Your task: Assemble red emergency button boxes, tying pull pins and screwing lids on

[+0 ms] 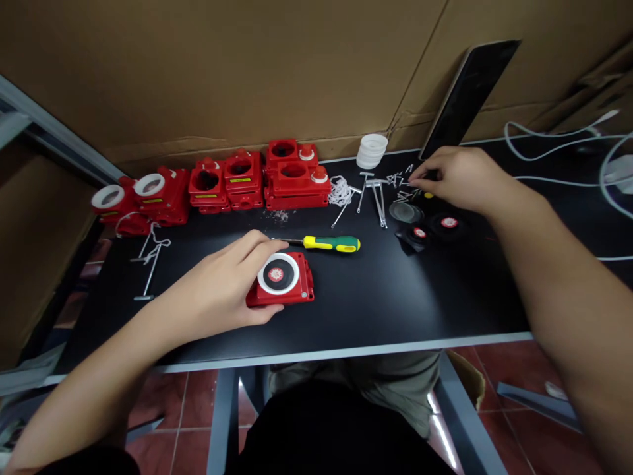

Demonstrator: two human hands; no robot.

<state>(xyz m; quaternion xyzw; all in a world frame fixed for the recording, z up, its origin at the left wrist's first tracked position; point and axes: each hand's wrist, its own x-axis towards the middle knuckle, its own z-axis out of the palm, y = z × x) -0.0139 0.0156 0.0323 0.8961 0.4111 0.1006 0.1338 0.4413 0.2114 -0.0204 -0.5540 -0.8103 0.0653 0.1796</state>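
Head view: near the front edge of the desk (pixel 370 297), our left hand (pixel 230 274) grips a white-ringed red box (pixel 305 282) by its left side. Toward the back edge, our right hand (pixel 455 175) is at some small metal pieces (pixel 403 196), thumb and fingertips close together; we cannot tell whether they pinch one. A green-and-yellow screwdriver (pixel 331 244) lies just behind the box.

- brown cardboard (pixel 247 72) basically walls off the whole back, with a vertical seam right of center
- black tabletop (pixel 376 310), pale grey edging (pixel 346 355), soft glare on the surface
- grey metal legs (pixel 222 415) underneath, plus a slanting grey bar (pixel 59 124) at left
- floor's dark red tile (pixel 198 396), kinda shiny
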